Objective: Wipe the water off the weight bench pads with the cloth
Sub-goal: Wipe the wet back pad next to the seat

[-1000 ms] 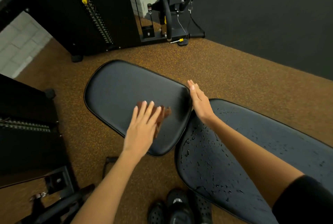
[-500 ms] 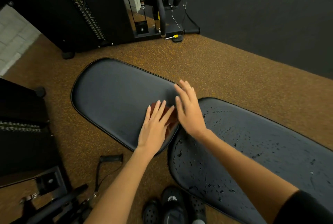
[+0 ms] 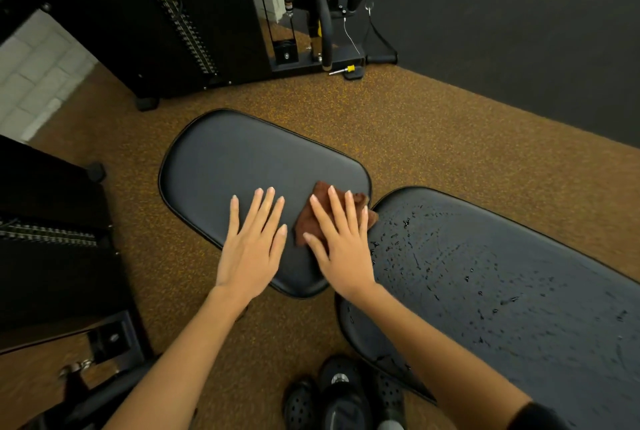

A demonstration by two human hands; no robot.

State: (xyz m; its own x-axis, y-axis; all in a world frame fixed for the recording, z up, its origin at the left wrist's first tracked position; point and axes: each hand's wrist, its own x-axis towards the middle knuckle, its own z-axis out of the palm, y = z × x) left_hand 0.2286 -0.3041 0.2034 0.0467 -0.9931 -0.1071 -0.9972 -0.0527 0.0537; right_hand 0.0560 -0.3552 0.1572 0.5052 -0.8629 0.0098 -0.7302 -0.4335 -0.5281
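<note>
Two black bench pads lie side by side. The seat pad (image 3: 239, 166) on the left looks dry. The long back pad (image 3: 502, 277) on the right is covered with water drops. A small brown cloth (image 3: 308, 220) lies at the seat pad's right end, near the gap between the pads. My right hand (image 3: 341, 239) presses flat on the cloth with straight fingers. My left hand (image 3: 254, 239) rests flat on the bare seat pad just left of the cloth, fingers spread.
Brown speckled rubber floor (image 3: 433, 138) surrounds the bench. A black weight-stack machine (image 3: 173, 31) stands at the back, with a cable handle and yellow pin (image 3: 349, 69) at its base. More dark equipment (image 3: 45, 239) is at the left. Black shoes (image 3: 339, 398) are at the bottom.
The cloth passed from under my left hand to under my right hand. My left hand slid left onto bare pad; my right hand came down flat on the cloth.
</note>
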